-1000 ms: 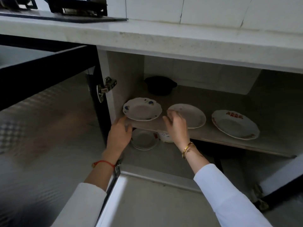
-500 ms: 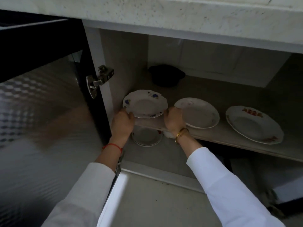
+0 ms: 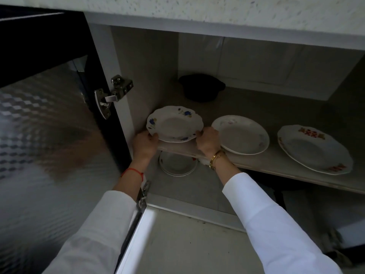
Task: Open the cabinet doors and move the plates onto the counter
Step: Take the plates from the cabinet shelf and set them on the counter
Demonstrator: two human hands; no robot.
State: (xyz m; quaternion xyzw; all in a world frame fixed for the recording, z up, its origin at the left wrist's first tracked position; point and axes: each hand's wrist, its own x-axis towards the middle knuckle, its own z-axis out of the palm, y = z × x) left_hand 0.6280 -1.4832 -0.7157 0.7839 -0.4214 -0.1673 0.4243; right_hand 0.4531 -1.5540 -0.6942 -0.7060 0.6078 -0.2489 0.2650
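Observation:
The cabinet stands open, its left door (image 3: 49, 119) swung wide. On the shelf (image 3: 296, 173) lie three white plates. The left one, a blue-flowered plate (image 3: 174, 123), is gripped at both sides: my left hand (image 3: 145, 144) holds its left rim, my right hand (image 3: 207, 141) its right rim. Its front edge is tilted slightly off the shelf. To the right lies a plain plate (image 3: 242, 134), and further right a red-patterned plate (image 3: 314, 148). A small stack of plates (image 3: 177, 164) rests on the cabinet floor beneath the shelf. The counter edge (image 3: 217, 10) runs overhead.
A dark pot (image 3: 201, 87) sits at the back of the shelf. A metal hinge (image 3: 114, 93) juts from the left cabinet wall. The lower hinge (image 3: 144, 192) is near my left forearm. The right door's bottom corner (image 3: 343, 252) shows low at the right.
The camera has moved closer and lower toward the cabinet. Both hands went from reaching to closing on the blue-flowered plate's rim, and its front edge has lifted a little.

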